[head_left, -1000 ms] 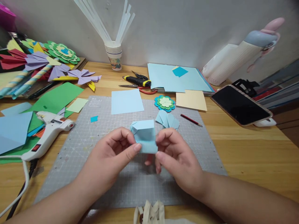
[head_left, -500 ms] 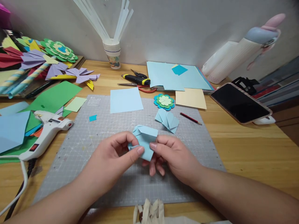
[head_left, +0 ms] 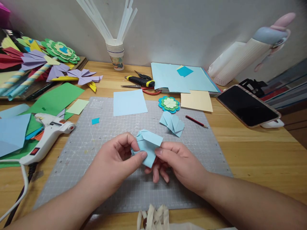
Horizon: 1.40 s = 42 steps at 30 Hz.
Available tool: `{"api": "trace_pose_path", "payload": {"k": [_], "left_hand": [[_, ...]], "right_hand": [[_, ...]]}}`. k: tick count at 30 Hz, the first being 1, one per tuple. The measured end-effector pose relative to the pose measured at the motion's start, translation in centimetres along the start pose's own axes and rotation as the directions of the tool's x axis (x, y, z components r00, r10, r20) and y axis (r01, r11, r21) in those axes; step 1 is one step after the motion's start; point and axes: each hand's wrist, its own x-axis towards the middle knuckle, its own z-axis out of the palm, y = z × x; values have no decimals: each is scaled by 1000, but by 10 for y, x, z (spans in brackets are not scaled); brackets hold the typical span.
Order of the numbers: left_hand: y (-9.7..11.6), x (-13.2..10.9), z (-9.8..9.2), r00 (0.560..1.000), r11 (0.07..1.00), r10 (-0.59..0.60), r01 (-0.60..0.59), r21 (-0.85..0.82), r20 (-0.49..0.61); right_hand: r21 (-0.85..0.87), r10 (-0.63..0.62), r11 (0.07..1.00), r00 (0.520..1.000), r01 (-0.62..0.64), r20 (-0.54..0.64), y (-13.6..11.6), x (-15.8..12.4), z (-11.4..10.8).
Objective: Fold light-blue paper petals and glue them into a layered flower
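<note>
At the far left, striped paper tubes point(head_left: 31, 81) lay among folded paper flowers point(head_left: 82, 77), and nearer, a white glue gun point(head_left: 51, 135) rested over green sheets point(head_left: 56, 99). A small bright-blue scrap point(head_left: 95, 121) lay toward the left of the gray cutting mat point(head_left: 69, 163). Behind the mat stood stacked paper cups point(head_left: 117, 60) holding pale sticks point(head_left: 96, 20). The left hand point(head_left: 120, 150) pinched the near left part of the folded light-blue paper point(head_left: 148, 145) between thumb and bent fingers. A flat blue square point(head_left: 130, 103) lay beyond it. The folded light-blue paper was tilted over the middle of the mat, a flap raised along its far side. The right hand point(head_left: 178, 159) gripped its right edge, thumb on top, other fingers curled below. Past that hand lay a layered paper flower point(head_left: 169, 104) and a fan of blue petals point(head_left: 172, 124). Farther right came a red-and-black pencil point(head_left: 196, 121), then a dark-screened phone point(head_left: 248, 105) and a slanted bottle point(head_left: 249, 54).
</note>
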Motion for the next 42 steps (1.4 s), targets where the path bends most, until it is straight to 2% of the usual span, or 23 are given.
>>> {"api": "trace_pose_path", "payload": {"k": [15, 21, 24, 27, 29, 32, 42], "left_hand": [[0, 0, -1, 1000, 1000, -3, 3, 17, 3], [0, -1, -1, 1000, 999, -20, 19, 43, 22], [-3, -1, -1, 997, 999, 35, -33, 25, -64], [-5, 1, -1, 981, 996, 72, -80, -34, -182], [-5, 1, -2, 990, 998, 29, -37, -59, -137], [-4, 0, -4, 999, 996, -35, 34, -87, -6], [-4, 2, -4, 992, 970, -107, 118, -211, 64]], "right_hand": [[-20, -7, 1000, 1000, 7, 12, 0, 0, 0], [-104, -6, 995, 1000, 5, -6, 0, -2, 2], [-113, -13, 994, 999, 10, -32, 0, -2, 3], [-101, -80, 992, 994, 73, -69, -1, -2, 2], [-96, -126, 988, 988, 117, -91, -1, -2, 1], [-98, -159, 984, 984, 150, -82, 0, -2, 0], [-100, -97, 991, 995, 94, -21, 4, -2, 0]]}}
